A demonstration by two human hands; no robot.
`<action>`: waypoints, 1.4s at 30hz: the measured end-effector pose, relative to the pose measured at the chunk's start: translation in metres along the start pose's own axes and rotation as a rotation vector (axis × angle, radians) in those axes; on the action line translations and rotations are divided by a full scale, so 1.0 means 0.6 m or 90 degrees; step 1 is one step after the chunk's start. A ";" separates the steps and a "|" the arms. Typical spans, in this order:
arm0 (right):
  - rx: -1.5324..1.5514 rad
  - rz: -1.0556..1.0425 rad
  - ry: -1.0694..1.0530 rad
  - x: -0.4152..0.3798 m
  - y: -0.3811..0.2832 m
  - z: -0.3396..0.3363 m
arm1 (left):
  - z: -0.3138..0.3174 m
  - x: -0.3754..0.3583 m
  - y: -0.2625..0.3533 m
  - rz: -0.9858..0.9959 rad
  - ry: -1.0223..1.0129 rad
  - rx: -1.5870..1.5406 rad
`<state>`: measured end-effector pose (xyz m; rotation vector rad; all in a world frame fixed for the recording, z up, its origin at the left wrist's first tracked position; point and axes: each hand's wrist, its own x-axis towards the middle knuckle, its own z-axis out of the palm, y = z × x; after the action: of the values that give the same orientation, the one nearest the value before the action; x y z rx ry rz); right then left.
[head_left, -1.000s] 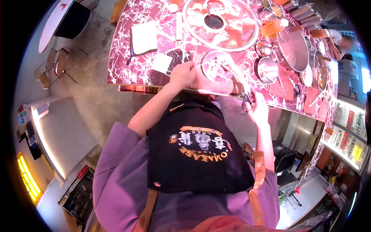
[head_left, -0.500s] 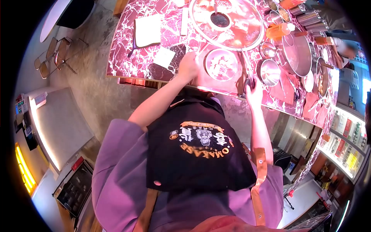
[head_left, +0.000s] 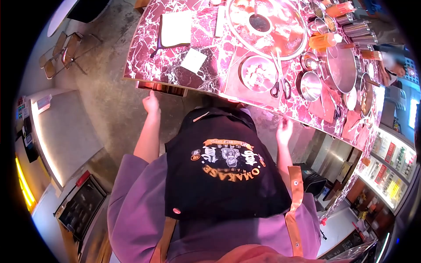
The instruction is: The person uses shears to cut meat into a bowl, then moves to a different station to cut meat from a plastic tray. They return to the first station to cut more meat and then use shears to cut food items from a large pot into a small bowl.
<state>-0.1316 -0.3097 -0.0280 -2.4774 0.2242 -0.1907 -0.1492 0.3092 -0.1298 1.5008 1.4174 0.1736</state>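
My left hand is off the table, its fingers curled at the front of a shallow drawer or shelf under the left table edge. I cannot make out whether it grips anything. My right hand hangs just below the front edge, fingers loosely bent and apart, holding nothing visible. Above it, black-handled scissors lie on the table, blades pointing away. Left of them, a round bowl holds pale chunks of food. Behind stands a wide round hot pot with red broth and a central chimney.
On the marbled table lie a white-paged menu and a paper slip. To the right are a steel bowl, a large steel pot and an orange bottle. Folding chairs stand at left. Another person is at far right.
My left hand has left the table beside the bowl and moved left to the drawer. The right hand has let go of the scissors and drawn back below the edge. The view has shifted slightly.
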 end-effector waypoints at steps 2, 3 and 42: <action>0.140 0.094 -0.057 -0.083 0.082 0.034 | 0.021 -0.009 0.017 -0.214 -0.109 -0.118; 0.157 0.166 -0.119 -0.114 0.084 0.033 | 0.035 0.001 0.009 -0.217 -0.116 -0.117; 0.227 0.679 -0.280 -0.564 0.009 -0.035 | 0.084 -0.133 0.040 0.317 -0.324 0.581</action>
<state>-0.4663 -0.2564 -0.0424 -1.6979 1.1369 0.6853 -0.1220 0.2221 -0.0953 2.4032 0.6818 -0.5968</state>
